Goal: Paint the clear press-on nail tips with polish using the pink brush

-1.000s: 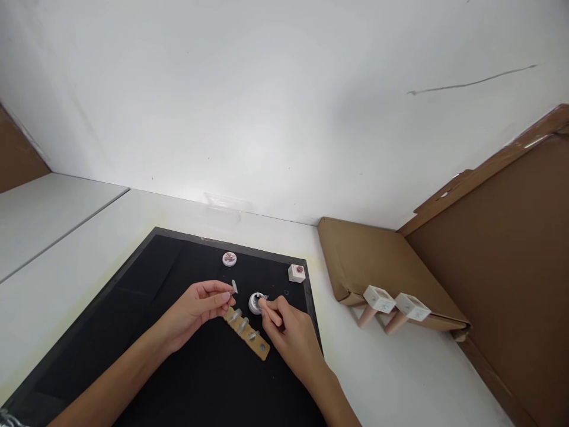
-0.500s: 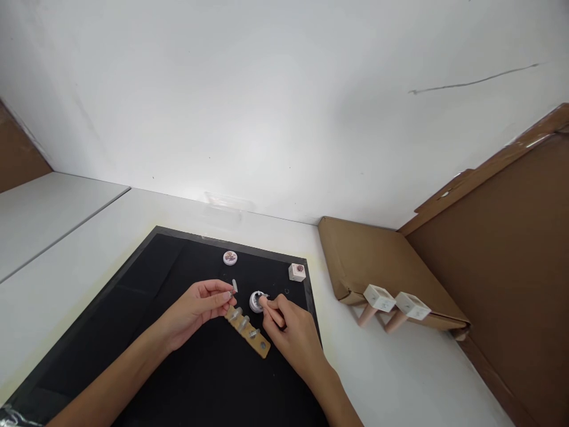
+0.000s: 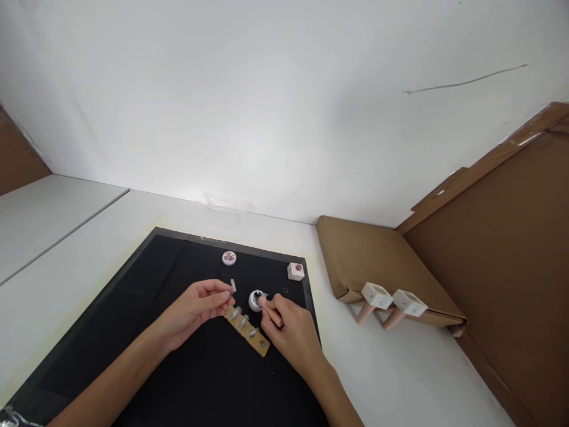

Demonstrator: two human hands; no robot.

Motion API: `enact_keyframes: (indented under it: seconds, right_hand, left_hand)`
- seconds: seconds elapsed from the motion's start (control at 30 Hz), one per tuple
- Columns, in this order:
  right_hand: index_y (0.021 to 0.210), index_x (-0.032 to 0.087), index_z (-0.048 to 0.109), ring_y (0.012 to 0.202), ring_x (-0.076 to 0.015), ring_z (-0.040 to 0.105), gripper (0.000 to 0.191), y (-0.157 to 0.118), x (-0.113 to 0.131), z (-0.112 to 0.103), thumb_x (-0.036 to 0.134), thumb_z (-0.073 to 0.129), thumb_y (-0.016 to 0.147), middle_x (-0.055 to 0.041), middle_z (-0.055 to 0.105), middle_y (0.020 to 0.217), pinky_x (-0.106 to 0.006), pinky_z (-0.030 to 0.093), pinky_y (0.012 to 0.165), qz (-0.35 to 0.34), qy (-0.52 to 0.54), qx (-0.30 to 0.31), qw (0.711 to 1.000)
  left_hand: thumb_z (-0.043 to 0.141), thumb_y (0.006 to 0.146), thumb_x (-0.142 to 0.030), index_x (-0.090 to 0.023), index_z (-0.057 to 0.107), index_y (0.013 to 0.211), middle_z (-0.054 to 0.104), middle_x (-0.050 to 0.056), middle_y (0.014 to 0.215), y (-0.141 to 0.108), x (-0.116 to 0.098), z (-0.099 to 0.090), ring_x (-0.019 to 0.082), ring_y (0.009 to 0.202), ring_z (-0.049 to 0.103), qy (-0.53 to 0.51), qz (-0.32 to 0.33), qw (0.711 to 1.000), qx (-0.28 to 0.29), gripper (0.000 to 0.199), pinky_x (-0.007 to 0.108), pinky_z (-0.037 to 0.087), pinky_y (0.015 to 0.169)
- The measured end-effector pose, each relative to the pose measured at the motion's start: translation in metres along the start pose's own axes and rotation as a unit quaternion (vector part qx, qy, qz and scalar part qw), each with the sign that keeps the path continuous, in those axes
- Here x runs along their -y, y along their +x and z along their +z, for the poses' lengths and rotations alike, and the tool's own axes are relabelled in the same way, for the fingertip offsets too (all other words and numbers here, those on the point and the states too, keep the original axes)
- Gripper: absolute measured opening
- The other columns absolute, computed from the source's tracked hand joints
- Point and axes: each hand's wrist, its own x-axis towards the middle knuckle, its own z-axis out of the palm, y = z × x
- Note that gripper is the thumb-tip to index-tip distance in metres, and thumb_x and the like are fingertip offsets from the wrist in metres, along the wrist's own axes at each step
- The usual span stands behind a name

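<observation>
My left hand (image 3: 200, 311) pinches a pale false nail (image 3: 233, 285) on a small holder between thumb and fingers. Below those fingers, a tan display strip (image 3: 258, 343) carries several more clear-looking nail tips. My right hand (image 3: 291, 329) is closed round the pinkish cap of a nail polish brush (image 3: 272, 314). Its brush end is over the open white jar (image 3: 255, 301), whose contents look greyish; whether the bristles touch them I cannot tell. Behind, a white square bottle (image 3: 296, 271) stands with a dark round spot on top, and a round patterned lid (image 3: 229, 258) lies flat.
A black mat (image 3: 195, 379) covers much of the white table (image 3: 355, 362). Two white square bottles (image 3: 377, 296) with pinkish caps lean by a flat cardboard box (image 3: 360, 249) at the right. A white wall (image 3: 267, 107) rises behind, and a brown cardboard panel (image 3: 498, 249) stands far right.
The view has shifted very slightly. Both hands keep the same hold and nearly the same place, with the brush still over the jar.
</observation>
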Motion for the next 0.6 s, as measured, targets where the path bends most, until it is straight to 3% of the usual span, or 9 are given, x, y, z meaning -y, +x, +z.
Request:
enact_keyframes:
  seconds: [0.3,0.5,0.6]
  right_hand:
    - [0.061,0.022,0.035,0.045,-0.0097,0.039,0.026,0.001,0.008,-0.013,0.012,0.049,0.079,0.0066,0.035,0.052,-0.022,0.028,0.046,0.004,0.080,-0.043,0.996]
    - [0.081,0.023,0.045,0.050,-0.0103,0.049,0.007,0.001,0.031,-0.045,0.019,0.047,0.088,0.0043,0.049,0.062,-0.019,0.041,0.047,0.006,0.190,-0.095,0.977]
    - [0.087,0.026,0.046,0.055,-0.0111,0.053,0.004,0.001,0.042,-0.056,0.027,0.050,0.089,0.0030,0.053,0.070,-0.020,0.046,0.051,-0.002,0.258,-0.092,0.962]
  left_hand:
    - [0.078,0.072,-0.026,-0.014,0.073,0.079,0.071,0.003,0.076,-0.005,-0.005,0.005,0.009,0.069,0.060,0.018,0.008,1.000,0.016,0.015,0.020,0.048,0.071]
    - [0.078,0.072,-0.027,-0.017,0.074,0.081,0.070,0.001,0.071,-0.013,-0.009,0.015,0.008,0.066,0.059,0.038,0.033,0.998,0.032,0.014,0.019,0.047,0.067]
    - [0.079,0.070,-0.029,-0.015,0.075,0.079,0.071,0.003,0.073,-0.016,-0.012,0.018,0.009,0.066,0.059,0.056,0.055,0.996,0.037,0.017,0.019,0.046,0.066]
